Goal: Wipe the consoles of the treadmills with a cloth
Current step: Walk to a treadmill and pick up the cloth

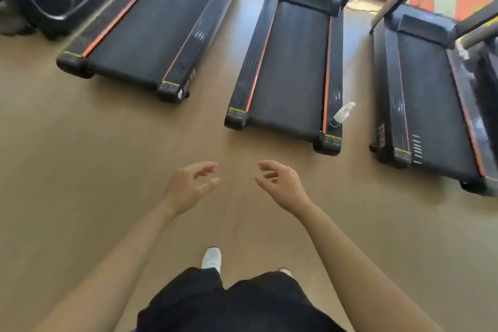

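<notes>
Presently, left hand [188,186] and right hand [283,183] both empty, fingers loosely spread, over tan floor [80,170], three black orange-striped treadmills [285,67] ahead, clear spray bottle [341,114] on middle treadmill's right rail, consoles out of view.

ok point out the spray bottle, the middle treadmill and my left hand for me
spray bottle [340,115]: head view, on its clear body, lying on the treadmill's right side rail.
middle treadmill [288,67]: head view, on the black running belt.
left hand [186,187]: head view, on the back of the empty, open hand.
</notes>
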A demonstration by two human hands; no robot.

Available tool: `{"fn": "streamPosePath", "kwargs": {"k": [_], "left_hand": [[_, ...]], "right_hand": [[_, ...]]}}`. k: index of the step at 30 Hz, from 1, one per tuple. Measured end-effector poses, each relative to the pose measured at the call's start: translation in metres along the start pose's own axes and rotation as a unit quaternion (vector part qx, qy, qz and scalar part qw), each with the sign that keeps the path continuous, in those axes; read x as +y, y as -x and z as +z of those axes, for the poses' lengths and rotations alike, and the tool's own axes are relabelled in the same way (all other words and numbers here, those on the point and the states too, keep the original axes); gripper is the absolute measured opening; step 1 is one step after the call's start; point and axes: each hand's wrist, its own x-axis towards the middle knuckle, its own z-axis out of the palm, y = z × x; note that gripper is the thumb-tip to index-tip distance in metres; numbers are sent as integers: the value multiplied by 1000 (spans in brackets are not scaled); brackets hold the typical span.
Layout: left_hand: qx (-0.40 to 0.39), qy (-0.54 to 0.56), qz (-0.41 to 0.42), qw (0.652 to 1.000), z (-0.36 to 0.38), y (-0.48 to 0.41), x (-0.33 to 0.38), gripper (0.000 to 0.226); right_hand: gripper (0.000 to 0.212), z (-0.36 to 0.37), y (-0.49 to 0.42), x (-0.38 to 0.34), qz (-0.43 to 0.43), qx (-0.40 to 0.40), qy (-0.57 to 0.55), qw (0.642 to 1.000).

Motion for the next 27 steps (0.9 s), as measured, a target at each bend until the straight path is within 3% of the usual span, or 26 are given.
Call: {"fn": "streamPosePath", "kwargs": {"k": [6,12,23,27], "left_hand": [[15,66,-122,990,-42,30,-56,26],[52,84,-161,982,-94,3,-75,30],[24,25,-213,976,-196,-131,-106,26],[62,46,-217,973,-250,-189,-111,26]], "right_hand": [[44,61,-16,-29,16,-84,57,995],[45,96,-81,-61,-17,-148,109,983],[44,163,-283,-130,-40,-230,94,968],[46,183,-359,-175,-60,-268,119,954]]}}
